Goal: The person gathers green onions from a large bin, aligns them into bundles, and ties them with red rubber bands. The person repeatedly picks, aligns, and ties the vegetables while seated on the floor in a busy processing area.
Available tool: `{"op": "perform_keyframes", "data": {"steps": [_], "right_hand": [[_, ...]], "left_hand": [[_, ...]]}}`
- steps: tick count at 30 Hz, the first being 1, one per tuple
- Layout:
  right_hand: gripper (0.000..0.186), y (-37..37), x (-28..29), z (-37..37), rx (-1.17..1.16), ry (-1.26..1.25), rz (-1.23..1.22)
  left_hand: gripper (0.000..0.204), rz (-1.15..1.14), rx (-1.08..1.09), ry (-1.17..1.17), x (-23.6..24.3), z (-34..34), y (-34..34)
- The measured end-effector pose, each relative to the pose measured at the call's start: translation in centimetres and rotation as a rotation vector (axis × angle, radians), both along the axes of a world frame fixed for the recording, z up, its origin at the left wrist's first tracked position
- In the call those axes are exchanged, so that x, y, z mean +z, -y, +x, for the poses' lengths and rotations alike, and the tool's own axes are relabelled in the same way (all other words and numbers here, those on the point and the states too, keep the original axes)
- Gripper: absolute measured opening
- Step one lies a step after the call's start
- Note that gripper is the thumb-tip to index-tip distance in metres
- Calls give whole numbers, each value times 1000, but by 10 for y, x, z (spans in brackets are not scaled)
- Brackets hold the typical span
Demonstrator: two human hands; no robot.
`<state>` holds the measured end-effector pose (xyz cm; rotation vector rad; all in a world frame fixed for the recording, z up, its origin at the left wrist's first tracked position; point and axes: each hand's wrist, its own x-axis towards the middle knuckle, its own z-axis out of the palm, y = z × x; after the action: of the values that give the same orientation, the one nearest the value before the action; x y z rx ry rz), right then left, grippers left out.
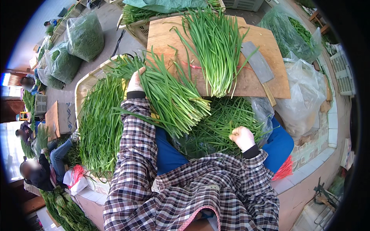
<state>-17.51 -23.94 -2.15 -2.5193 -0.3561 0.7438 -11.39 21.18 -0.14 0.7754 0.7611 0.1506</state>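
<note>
A bunch of garlic chives [167, 94] leans across my left forearm, pale stem ends pointing right toward my lap. Around its leafy part my left hand [135, 82] is closed, in a white glove. My right hand [243, 138], also gloved, is held low over loose chive leaves [221, 123] piled between my knees. Its fingers are curled in; whatever they may pinch is too small to make out. On the wooden board [165, 36] ahead lies another chive bunch [214, 50], with a red tie [189, 66] beside it. To its right rests a cleaver [257, 63].
A pale crate [85, 81] full of chives [101, 123] stands at my left. Clear plastic bags [304, 96] sit at the right; bags of greens [85, 36] stand far left. Red plastic strips [284, 169] lie by my right knee. Other people [38, 169] sit at the left.
</note>
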Motion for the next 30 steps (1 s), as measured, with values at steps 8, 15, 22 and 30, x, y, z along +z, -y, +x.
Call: {"op": "perform_keyframes", "data": {"steps": [8,15,22,30], "right_hand": [[25,-116,16,32,-154,291,761],[9,-46,17,13,-26,216,522],[50,-142,24,40,-170,-237,674],[27,-140,13,16,-89,362,295]], "left_hand": [[19,19,-56,-7,0,10,-4],[20,31,-26,8,10,-2,0],[20,57,-34,32,26,3,12],[26,139,-52,115,32,-3,21]]}}
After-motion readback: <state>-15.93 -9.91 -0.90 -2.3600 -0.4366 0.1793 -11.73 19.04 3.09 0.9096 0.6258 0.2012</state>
